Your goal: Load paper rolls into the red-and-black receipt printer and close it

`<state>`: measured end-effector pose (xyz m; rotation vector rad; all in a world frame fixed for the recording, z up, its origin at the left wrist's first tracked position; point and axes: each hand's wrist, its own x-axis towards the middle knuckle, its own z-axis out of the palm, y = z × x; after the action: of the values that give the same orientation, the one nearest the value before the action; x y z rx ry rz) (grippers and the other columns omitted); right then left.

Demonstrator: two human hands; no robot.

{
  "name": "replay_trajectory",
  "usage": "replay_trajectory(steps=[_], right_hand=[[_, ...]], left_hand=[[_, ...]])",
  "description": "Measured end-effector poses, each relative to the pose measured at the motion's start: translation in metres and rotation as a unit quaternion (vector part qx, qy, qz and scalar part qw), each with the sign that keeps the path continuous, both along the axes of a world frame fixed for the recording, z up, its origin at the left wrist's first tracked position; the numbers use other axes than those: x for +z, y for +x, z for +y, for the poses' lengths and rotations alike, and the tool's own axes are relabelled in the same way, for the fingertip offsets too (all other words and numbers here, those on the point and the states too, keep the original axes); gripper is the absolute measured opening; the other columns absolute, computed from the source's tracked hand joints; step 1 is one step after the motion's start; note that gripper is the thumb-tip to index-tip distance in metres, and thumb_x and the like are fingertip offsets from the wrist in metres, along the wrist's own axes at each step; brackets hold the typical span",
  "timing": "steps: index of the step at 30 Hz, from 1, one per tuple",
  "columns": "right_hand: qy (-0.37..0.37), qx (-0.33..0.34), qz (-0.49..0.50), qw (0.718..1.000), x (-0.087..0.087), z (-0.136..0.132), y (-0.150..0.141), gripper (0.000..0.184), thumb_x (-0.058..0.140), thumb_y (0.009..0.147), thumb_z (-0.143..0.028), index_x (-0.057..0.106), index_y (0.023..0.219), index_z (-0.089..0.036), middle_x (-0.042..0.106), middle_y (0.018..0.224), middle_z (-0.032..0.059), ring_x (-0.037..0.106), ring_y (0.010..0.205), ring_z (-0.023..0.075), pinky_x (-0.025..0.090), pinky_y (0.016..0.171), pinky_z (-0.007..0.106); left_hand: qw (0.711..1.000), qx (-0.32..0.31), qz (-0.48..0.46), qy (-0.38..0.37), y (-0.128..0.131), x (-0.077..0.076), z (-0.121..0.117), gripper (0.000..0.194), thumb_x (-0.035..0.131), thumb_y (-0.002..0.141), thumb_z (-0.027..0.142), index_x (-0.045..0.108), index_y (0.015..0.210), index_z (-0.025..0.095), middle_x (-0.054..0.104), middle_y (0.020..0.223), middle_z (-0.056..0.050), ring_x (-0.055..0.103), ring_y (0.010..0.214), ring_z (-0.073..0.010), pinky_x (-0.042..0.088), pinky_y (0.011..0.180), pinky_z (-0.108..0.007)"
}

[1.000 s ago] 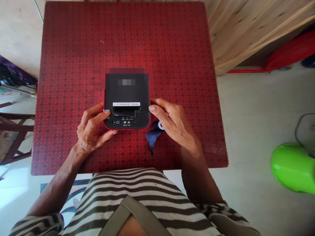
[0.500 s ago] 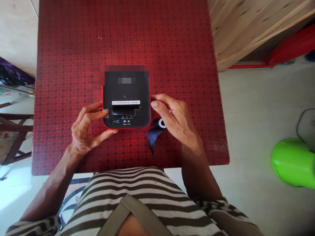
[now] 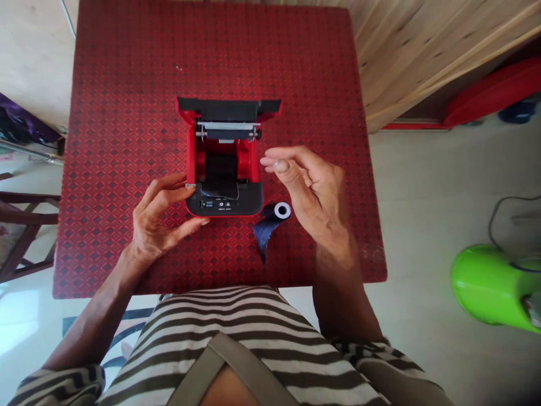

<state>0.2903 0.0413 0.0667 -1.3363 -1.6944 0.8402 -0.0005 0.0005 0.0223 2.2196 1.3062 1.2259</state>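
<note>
A red and black label printer [image 3: 252,194] sits on the table with its lid [image 3: 228,108] raised and tilted back. Inside lies a dark roll [image 3: 221,167], its free end coming out over the front panel. My left hand [image 3: 157,217] grips the printer's left front corner, fingers along the side and thumb by the front edge. Off the printer's right side, my right hand [image 3: 315,194] is held with fingers apart and holds nothing. Between that hand and the printer's front corner rests a small dark blue roll [image 3: 265,228] with a pale core and a loose tail.
The table [image 3: 127,113] has a red patterned cover. To its right stand a wooden panel [image 3: 406,56] and a bright green bin [image 3: 482,282] on the floor. A dark wooden chair [image 3: 29,214] is at the left.
The printer's lid has swung up and back, baring the dark roll inside. My right hand has come away from the printer's side. My left hand keeps its hold.
</note>
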Motion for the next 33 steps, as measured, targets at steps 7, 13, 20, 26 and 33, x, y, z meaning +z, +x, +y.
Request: replay_trajectory(steps=[7,13,20,26,33], right_hand=[[0.126,0.095,-0.188,0.969,0.03,0.01,-0.019,0.018,0.063,0.109,-0.028,0.08,0.115,-0.031,0.084,0.12,0.0043,0.078,0.112,0.0252,0.063,0.105,0.044],[0.093,0.227,-0.376,0.893,0.028,0.046,-0.057,0.025,0.056,0.108,-0.012,0.077,0.122,-0.014,0.081,0.122,0.0119,0.074,0.12,0.0286,0.059,0.11,0.048],[0.069,0.24,-0.465,0.85,0.016,0.065,-0.079,0.024,0.056,0.106,-0.01,0.079,0.111,-0.013,0.079,0.109,0.0132,0.077,0.106,0.0292,0.059,0.1,0.045],[0.078,0.245,-0.443,0.859,0.012,0.073,-0.077,0.017,0.064,0.103,-0.016,0.078,0.111,-0.015,0.078,0.108,0.0127,0.076,0.105,0.0297,0.06,0.098,0.045],[0.101,0.179,-0.365,0.908,0.052,0.042,-0.053,0.014,0.07,0.098,-0.02,0.075,0.111,-0.021,0.078,0.11,0.0067,0.074,0.102,0.0258,0.059,0.095,0.04]], left_hand=[[0.999,0.024,0.005,0.022,0.004,-0.012,-0.004,0.059,0.087,0.091,0.05,0.064,0.143,0.033,0.073,0.14,-0.01,0.074,0.126,-0.0287,0.067,0.106,-0.05],[0.997,0.021,0.046,0.051,0.001,-0.019,-0.005,0.066,0.084,0.093,0.051,0.058,0.151,0.032,0.071,0.142,-0.01,0.074,0.126,-0.0273,0.066,0.106,-0.045],[0.997,0.01,0.04,0.057,0.003,-0.02,-0.004,0.067,0.083,0.095,0.046,0.057,0.154,0.029,0.07,0.142,-0.011,0.073,0.127,-0.0255,0.065,0.107,-0.042],[0.997,0.01,0.048,0.06,0.003,-0.02,-0.005,0.069,0.084,0.095,0.046,0.055,0.155,0.029,0.07,0.142,-0.011,0.073,0.126,-0.0255,0.066,0.106,-0.042],[0.997,0.006,0.039,0.068,0.003,-0.02,-0.004,0.07,0.086,0.093,0.043,0.056,0.155,0.028,0.07,0.141,-0.012,0.074,0.126,-0.0259,0.068,0.105,-0.04]])
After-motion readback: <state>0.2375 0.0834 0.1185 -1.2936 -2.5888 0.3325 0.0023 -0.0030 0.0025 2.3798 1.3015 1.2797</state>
